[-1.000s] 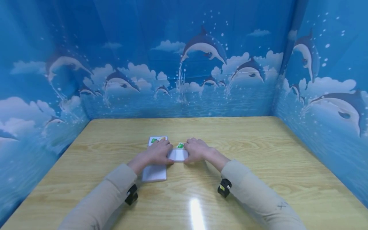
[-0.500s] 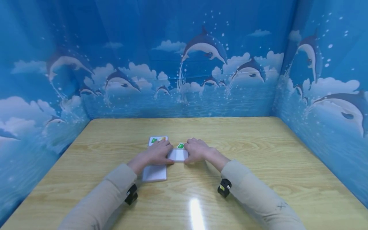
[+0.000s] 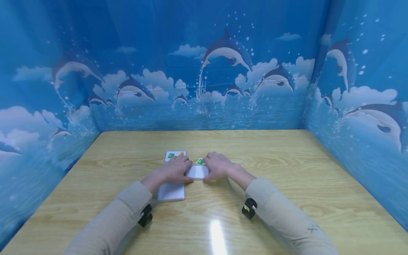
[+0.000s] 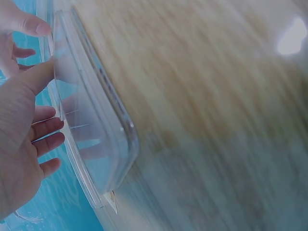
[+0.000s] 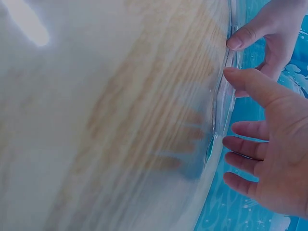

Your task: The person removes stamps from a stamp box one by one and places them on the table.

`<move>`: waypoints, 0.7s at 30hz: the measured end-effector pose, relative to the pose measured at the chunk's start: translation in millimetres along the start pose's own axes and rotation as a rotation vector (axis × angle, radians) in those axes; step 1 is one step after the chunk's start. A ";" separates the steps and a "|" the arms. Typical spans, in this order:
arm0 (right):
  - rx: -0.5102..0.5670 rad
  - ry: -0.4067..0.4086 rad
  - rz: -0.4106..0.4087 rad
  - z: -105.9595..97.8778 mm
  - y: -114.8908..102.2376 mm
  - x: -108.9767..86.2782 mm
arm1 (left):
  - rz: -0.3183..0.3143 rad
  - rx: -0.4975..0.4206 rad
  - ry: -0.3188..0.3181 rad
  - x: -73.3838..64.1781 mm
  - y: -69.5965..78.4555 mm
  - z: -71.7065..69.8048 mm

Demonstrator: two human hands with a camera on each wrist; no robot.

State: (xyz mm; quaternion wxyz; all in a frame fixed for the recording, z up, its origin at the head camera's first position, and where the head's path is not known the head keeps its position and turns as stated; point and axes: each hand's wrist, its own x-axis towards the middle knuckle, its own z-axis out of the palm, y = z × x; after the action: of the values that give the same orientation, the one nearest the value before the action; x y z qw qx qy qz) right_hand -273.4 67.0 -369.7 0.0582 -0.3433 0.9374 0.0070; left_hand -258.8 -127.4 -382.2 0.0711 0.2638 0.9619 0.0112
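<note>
Between the two hands in the head view lies a small, pale, see-through plastic case (image 3: 197,172). The left hand (image 3: 174,169) grips its left end, thumb on the near edge and fingers toward the far edge. From the other end, the right hand (image 3: 218,165) holds it in the same way. Under the left hand lies a longer pale flat case (image 3: 171,192), its middle hidden. Its far end shows a green and orange print. In the left wrist view a clear box (image 4: 91,110) with a rim stands near the left thumb (image 4: 41,77).
A small card with a green picture (image 3: 199,162) lies just beyond the small case. All this rests on a wood-grain table (image 3: 271,159). Blue dolphin curtains (image 3: 197,117) enclose its back and sides. A light glare marks the near tabletop.
</note>
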 end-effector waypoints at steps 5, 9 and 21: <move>-0.008 0.023 -0.028 -0.6 -1.1 -0.7 | 0.001 0.010 -0.002 0.8 -0.5 -0.5; -0.006 0.007 -0.037 0.2 -1.0 -1.1 | -0.005 0.016 -0.009 1.4 0.0 -1.6; 0.007 -0.024 -0.040 2.3 1.1 1.9 | 0.003 0.050 -0.019 0.9 4.5 -2.8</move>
State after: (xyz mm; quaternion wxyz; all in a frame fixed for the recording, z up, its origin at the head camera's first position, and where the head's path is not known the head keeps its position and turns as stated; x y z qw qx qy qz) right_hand -275.4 66.8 -372.2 0.0709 -0.3616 0.9296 0.0068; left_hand -257.8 -123.0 -379.3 0.0738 0.2669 0.9608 -0.0151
